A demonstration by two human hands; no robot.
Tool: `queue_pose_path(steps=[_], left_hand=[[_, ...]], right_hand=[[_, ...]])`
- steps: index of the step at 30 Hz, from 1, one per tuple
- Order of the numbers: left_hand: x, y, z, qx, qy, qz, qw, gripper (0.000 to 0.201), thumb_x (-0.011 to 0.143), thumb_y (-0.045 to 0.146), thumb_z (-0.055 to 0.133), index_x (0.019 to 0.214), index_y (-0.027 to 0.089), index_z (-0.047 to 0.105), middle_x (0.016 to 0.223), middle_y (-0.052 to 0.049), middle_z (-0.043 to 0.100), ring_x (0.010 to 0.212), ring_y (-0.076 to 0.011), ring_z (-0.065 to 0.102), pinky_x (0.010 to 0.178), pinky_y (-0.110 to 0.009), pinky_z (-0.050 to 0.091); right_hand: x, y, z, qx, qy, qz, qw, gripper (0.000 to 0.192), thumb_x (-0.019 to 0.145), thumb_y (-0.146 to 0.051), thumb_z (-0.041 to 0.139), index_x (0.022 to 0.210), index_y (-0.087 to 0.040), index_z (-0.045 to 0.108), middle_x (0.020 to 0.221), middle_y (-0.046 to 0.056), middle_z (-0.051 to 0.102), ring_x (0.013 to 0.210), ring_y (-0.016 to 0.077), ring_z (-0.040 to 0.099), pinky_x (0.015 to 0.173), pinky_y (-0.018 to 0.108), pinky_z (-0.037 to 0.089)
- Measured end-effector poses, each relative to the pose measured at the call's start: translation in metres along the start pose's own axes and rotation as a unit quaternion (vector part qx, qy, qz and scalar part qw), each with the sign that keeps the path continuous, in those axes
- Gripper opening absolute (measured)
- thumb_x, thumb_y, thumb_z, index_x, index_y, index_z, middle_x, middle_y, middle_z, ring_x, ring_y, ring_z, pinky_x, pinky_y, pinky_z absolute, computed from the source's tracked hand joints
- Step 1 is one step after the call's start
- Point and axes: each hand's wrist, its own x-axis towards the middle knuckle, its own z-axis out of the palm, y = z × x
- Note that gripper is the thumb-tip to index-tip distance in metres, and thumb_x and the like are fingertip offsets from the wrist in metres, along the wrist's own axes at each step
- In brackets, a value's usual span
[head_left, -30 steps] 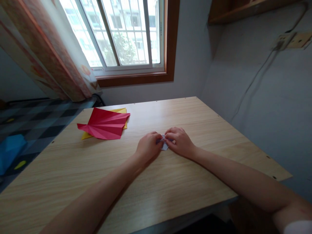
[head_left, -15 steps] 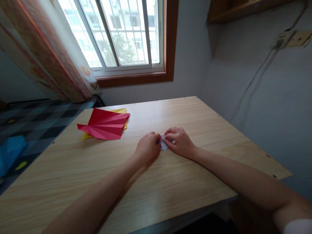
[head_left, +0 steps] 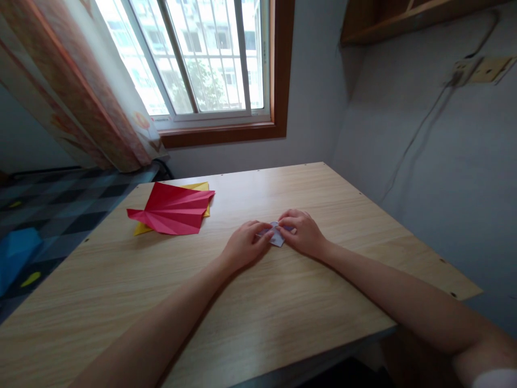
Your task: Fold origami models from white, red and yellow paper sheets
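Head view of a person seated at a light wood-grain laminate table (head_left: 258, 323), both bare forearms reaching forward over its top. The left hand (head_left: 243, 247) and the right hand (head_left: 304, 233) meet near the middle of the table, each with its fingers curled down onto a small, pale lilac-and-white folded piece of paper (head_left: 276, 236) that lies on the tabletop between them. The left hand pinches the paper's left edge with thumb and fingertips; the right hand presses and grips its right edge. Only a narrow part of the paper shows between the two hands, so the form of its folds cannot be told.

Well apart from the hands, toward the far left corner of the table, lies a red pleated sheet of paper (head_left: 172, 213), creased in a fan pattern, resting on top of a yellow sheet of paper (head_left: 141, 228) whose corners show at its edges. Behind the table stands a wood-framed window (head_left: 226, 129) with a patterned orange curtain (head_left: 81, 97) at its left. A checked grey and black cover (head_left: 60, 207) lies beside the table on the left.
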Motion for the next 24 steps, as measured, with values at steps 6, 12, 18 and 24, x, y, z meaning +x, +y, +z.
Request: queue_pose_path(steps=[6,12,18,24], left_hand=[[0.001,-0.009,-0.001,0.039,-0.030,0.046,0.998,0.033,0.081,0.034,0.073,0.111,0.019,0.069,0.102,-0.006,0.074,0.098,-0.0229,0.063,0.089,-0.035,0.048],[0.002,-0.017,-0.002,0.071,-0.007,0.079,0.994,0.020,0.083,0.036,0.072,0.097,0.021,0.074,0.105,-0.005,0.073,0.101,-0.0230,0.062,0.094,-0.037,0.047],[0.004,-0.020,-0.004,0.060,-0.014,0.063,0.996,0.017,0.082,0.037,0.073,0.093,0.024,0.076,0.105,-0.004,0.073,0.102,-0.0227,0.061,0.095,-0.038,0.047],[0.002,-0.025,-0.005,0.022,-0.014,0.084,0.996,0.011,0.085,0.031,0.069,0.094,0.025,0.073,0.109,-0.004,0.071,0.103,-0.0205,0.060,0.095,-0.037,0.047]], right_hand=[[0.000,0.009,-0.002,0.013,-0.029,-0.008,0.999,0.010,0.086,-0.021,0.066,0.079,-0.021,0.074,0.087,0.004,0.071,0.084,0.0182,0.063,0.079,0.032,0.043],[-0.001,0.011,-0.002,0.029,-0.029,-0.047,0.998,0.008,0.085,-0.020,0.068,0.080,-0.021,0.074,0.091,0.003,0.072,0.087,0.0183,0.064,0.084,0.034,0.043],[-0.001,0.011,-0.003,0.042,-0.026,-0.072,0.996,0.008,0.083,-0.019,0.069,0.079,-0.021,0.075,0.094,0.004,0.071,0.087,0.0179,0.064,0.083,0.034,0.045],[-0.001,0.008,-0.005,0.034,-0.031,-0.053,0.998,0.009,0.082,-0.017,0.068,0.077,-0.022,0.074,0.095,0.004,0.070,0.088,0.0179,0.064,0.083,0.034,0.046]])
